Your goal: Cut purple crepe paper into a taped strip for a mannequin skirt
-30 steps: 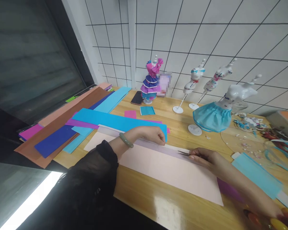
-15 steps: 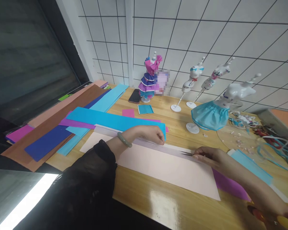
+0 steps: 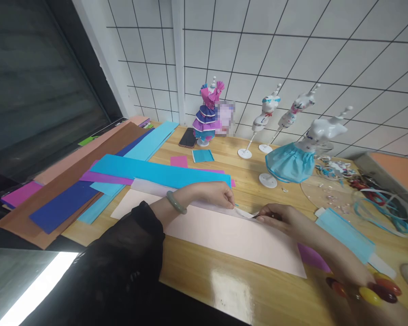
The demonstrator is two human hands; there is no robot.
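Note:
A long pale pink sheet of crepe paper point(image 3: 224, 233) lies across the table before me, with a pale lavender strip point(image 3: 149, 187) along its far edge. My left hand point(image 3: 219, 194), a jade bangle on its wrist, is closed at that far edge and pinches the pale strip. Just to its right, my right hand point(image 3: 277, 216) is closed around small pointed scissors point(image 3: 255, 216), most of them hidden by the fingers. Their tips meet the strip's edge, where a narrow white band shows between the hands. A bright blue paper strip point(image 3: 159, 171) lies just beyond the left hand.
Coloured paper sheets, among them a brown sheet point(image 3: 17, 222), overlap at the left. Along the tiled wall stand a dressed mini mannequin point(image 3: 206, 113), a phone point(image 3: 188, 137) and a mannequin in a blue skirt point(image 3: 290, 163). A clear plate point(image 3: 311, 192) and ribbons lie right.
My right hand has moved left with the scissors, closer to my left hand. Their blades, apart before, now meet the strip, whose edge is raised between the hands. The view has shifted slightly.

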